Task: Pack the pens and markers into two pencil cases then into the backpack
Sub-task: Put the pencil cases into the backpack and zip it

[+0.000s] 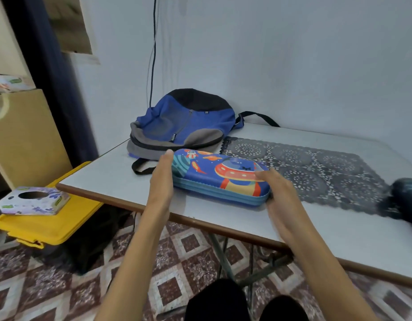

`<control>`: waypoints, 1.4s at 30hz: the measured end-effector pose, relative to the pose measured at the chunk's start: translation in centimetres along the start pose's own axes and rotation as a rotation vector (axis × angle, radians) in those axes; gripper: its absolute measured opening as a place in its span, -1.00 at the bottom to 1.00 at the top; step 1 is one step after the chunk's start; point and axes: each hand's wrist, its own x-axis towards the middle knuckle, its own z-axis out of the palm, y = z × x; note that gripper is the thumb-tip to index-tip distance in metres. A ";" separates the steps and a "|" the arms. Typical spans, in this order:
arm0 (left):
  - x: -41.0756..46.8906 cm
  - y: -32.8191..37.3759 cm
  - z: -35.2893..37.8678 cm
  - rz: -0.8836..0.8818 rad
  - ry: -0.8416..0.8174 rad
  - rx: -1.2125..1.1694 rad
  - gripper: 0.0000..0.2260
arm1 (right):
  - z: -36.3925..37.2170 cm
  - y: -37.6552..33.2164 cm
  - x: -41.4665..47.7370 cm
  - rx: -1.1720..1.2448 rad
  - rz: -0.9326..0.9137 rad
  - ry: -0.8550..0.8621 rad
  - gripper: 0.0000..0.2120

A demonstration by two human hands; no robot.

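A blue hard-shell pencil case (220,177) with a space and UFO print lies closed on the white table (121,177), near its front edge. My left hand (162,179) is flat against the case's left end, fingers straight. My right hand (278,193) wraps the case's right end, thumb on top. Just behind the case lies a blue, grey and black backpack (184,123), flat on the table, with its zipper looking closed. A dark, blurred object (406,200) at the right edge may be a second case; I cannot tell. No loose pens or markers show.
A dark lace mat (316,167) covers the table's middle and right. Left of the table stands a yellow-lidded bin (49,223) with a tissue box (33,200) on it. A cable (154,49) hangs down the wall behind the backpack. Patterned tile floor lies below.
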 end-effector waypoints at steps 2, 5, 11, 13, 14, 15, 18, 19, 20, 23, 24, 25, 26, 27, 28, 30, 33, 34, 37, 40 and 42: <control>-0.8 0.0 2.3 0.004 -0.076 0.006 -0.29 | -2.6 -0.9 -0.3 -0.005 -0.019 0.038 -0.32; -1.9 -0.4 5.5 -0.014 -0.139 0.013 -0.13 | -6.0 -2.0 -0.4 -0.006 -0.052 0.128 -0.68; -5.4 -0.5 11.5 0.028 -0.296 0.031 -0.32 | -11.9 -3.7 -0.7 -0.016 -0.080 0.344 -0.85; -5.8 -0.8 12.8 0.028 -0.328 0.057 -0.20 | -13.2 -4.0 -0.9 -0.020 -0.075 0.380 -0.87; -6.0 -1.1 13.4 0.030 -0.346 0.063 -0.14 | -13.8 -4.0 -1.0 -0.016 -0.074 0.397 -0.87; -6.3 -1.3 13.8 0.029 -0.361 0.065 -0.10 | -14.2 -4.0 -1.1 -0.010 -0.072 0.408 -0.87; -6.8 -1.4 14.8 0.056 -0.402 0.070 -0.24 | -15.1 -4.1 -1.5 0.022 -0.084 0.406 -0.86; -6.9 -1.4 14.8 0.057 -0.405 0.078 -0.31 | -15.2 -4.1 -1.6 0.025 -0.088 0.405 -0.87; -6.9 -1.5 14.8 0.063 -0.407 0.090 -0.30 | -15.3 -4.0 -1.6 0.030 -0.094 0.407 -0.88; -6.3 -1.9 14.4 0.039 -0.429 0.115 -0.22 | -15.0 -3.3 -1.7 0.036 -0.111 0.419 -0.76; -5.9 -1.8 14.3 0.050 -0.428 0.118 -0.35 | -14.7 -3.1 -2.0 0.067 -0.128 0.440 -0.56; -5.4 -1.5 14.3 0.067 -0.415 0.119 -0.54 | -14.1 -2.8 -2.6 0.110 -0.149 0.479 -0.41; -4.8 -0.9 14.5 0.064 -0.385 0.113 -0.67 | -13.2 -2.6 -3.4 0.172 -0.180 0.528 -0.33; -4.1 -0.2 14.8 0.057 -0.373 0.105 -0.67 | -12.4 -2.3 -4.2 0.227 -0.220 0.574 -0.32; -3.2 0.2 15.1 0.054 -0.381 0.111 -0.59 | -11.8 -1.7 -4.9 0.288 -0.257 0.600 -0.33; -1.8 0.9 15.8 0.028 -0.444 0.175 -0.48 | -10.6 -0.2 -6.0 0.386 -0.285 0.611 -0.33; -0.7 1.1 16.7 -0.016 -0.546 0.246 -0.39 | -8.6 1.0 -6.5 0.473 -0.259 0.552 -0.35; -0.6 1.2 16.9 -0.026 -0.564 0.252 -0.36 | -8.3 1.2 -6.3 0.482 -0.253 0.522 -0.36; -1.2 1.4 16.6 -0.014 -0.541 0.263 -0.35 | -8.3 1.1 -5.4 0.482 -0.275 0.491 -0.42; -1.9 1.3 15.0 0.005 -0.517 0.273 -0.40 | -9.3 0.4 -3.9 0.456 -0.300 0.512 -0.49; -2.1 1.3 14.2 0.014 -0.545 0.287 -0.42 | -10.1 -0.5 -3.0 0.501 -0.275 0.524 -0.57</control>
